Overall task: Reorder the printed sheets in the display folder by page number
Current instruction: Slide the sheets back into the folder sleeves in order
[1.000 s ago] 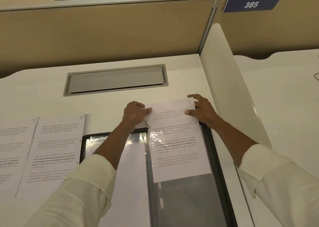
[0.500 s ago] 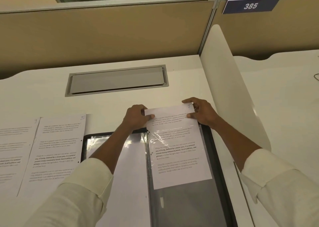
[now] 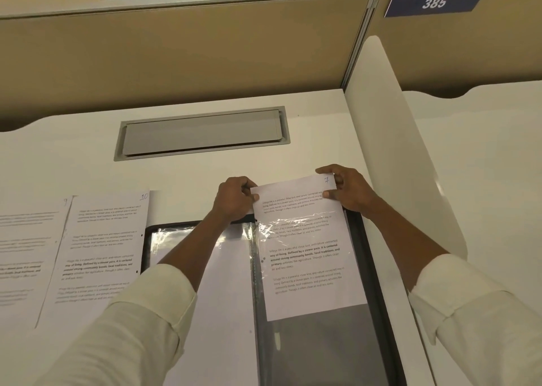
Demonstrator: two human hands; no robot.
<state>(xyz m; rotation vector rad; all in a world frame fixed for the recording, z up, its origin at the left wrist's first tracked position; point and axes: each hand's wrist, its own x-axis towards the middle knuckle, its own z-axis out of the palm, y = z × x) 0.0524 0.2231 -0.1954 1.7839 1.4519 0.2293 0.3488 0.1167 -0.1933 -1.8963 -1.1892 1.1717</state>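
A black display folder (image 3: 363,256) lies open on the desk. A printed sheet marked 7 (image 3: 308,256) sits partway inside the folder's right clear sleeve, its top sticking out. My left hand (image 3: 234,199) pinches the sheet's top left corner. My right hand (image 3: 347,189) pinches its top right corner by the number. The folder's left sleeve (image 3: 225,297) holds a white sheet, partly hidden under my left forearm. Two loose printed sheets lie left of the folder, one marked 10 (image 3: 99,253) and one marked 9 (image 3: 23,262).
A grey cable hatch (image 3: 202,133) is set into the desk behind my hands. A white divider panel (image 3: 393,156) stands close on the right of the folder. A tan partition wall (image 3: 181,57) closes the back, with a sign reading 385 (image 3: 434,2).
Both hands and sheet 7 have moved slightly toward me, and the sheet sits a little deeper in the right sleeve.
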